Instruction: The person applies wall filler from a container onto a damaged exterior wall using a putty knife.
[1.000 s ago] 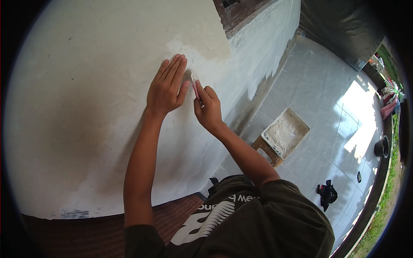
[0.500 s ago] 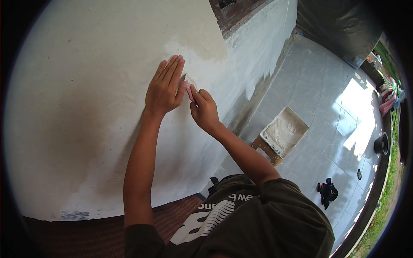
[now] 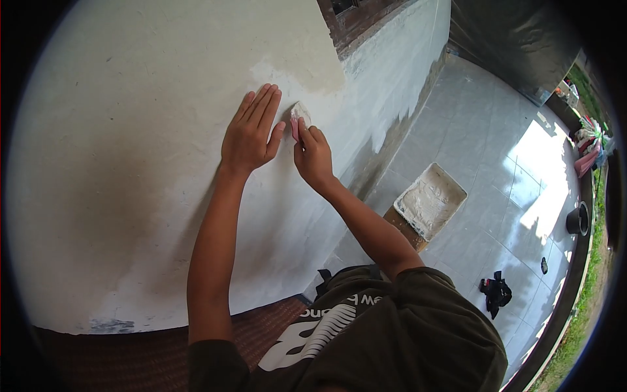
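My left hand lies flat against the pale wall, fingers stretched upward and thumb apart, with nothing in it. Just to its right, my right hand grips the pink handle of a putty knife. White putty coats the knife's blade, which is up at the wall surface. Fresh white patches show on the wall around both hands. Below and to the right, a white tray holds a layer of wet putty.
The tray rests on a brown wooden support above grey floor tiles. A dark window frame is set in the wall overhead. Farther right are a black bundle, a dark bucket and a ledge beside grass. A woven brown mat lies below.
The putty knife and my right hand have shifted slightly right, away from my left thumb, and the coated blade face now shows more. My left hand stays pressed in place.
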The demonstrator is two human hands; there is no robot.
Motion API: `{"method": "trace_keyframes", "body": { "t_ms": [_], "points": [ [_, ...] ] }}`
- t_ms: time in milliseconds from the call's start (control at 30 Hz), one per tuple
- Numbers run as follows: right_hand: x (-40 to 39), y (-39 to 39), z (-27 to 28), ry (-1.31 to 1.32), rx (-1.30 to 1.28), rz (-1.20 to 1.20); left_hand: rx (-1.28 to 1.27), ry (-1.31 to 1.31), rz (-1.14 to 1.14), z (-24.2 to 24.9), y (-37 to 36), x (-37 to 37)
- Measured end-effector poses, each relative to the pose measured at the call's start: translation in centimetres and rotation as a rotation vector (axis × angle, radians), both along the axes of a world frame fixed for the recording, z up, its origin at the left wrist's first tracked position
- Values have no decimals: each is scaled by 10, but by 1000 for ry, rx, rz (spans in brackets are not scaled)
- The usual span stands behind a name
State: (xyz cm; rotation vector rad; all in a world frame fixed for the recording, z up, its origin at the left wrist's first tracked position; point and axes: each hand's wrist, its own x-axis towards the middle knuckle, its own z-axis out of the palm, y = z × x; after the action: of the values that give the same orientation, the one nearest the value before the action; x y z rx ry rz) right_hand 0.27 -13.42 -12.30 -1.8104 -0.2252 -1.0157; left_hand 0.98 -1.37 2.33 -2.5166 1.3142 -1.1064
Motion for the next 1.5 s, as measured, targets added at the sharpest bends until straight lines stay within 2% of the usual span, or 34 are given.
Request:
{"method": "trace_keyframes", "body": {
  "t_ms": [133,200,267,367,467,533,600,667,733,800,933,1167,1300,1500],
  "points": [
    [-15,-9,-6,17,106,113,-1,2,-3,0,1,0],
    [17,-26,6,-121,163,-66,-4,6,-3,-2,0,-1],
    [45,-42,22,-84,189,-191,-6,-1,-6,-1,0,0],
    [70,-37,21,-46,140,-253,-3,-6,-8,-1,-1,0],
    [41,-4,6,19,165,-137,-3,-10,-9,-1,-2,2],
    [1,5,-3,82,224,16,-14,0,-27,-2,0,2],
    [-26,-2,-8,185,284,64,-8,-8,-29,-2,0,4],
    [-48,-22,-15,536,1004,650,-2,1,-35,-4,0,4],
    [-66,-49,-9,511,1227,799,-69,-20,-80,-7,-2,4],
    [-82,-71,-2,478,1288,813,-90,1,-111,-12,-7,1],
    [-117,-96,5,383,1310,754,-196,89,-221,-26,-24,-14],
    [-162,-137,-3,379,1249,559,-373,294,-321,-62,-51,-47],
    [-165,-160,-5,361,1230,477,-433,379,-295,-86,-63,-62],
    [-154,-199,-26,390,1209,520,-495,470,-269,-117,-100,-65]
  ]
}}
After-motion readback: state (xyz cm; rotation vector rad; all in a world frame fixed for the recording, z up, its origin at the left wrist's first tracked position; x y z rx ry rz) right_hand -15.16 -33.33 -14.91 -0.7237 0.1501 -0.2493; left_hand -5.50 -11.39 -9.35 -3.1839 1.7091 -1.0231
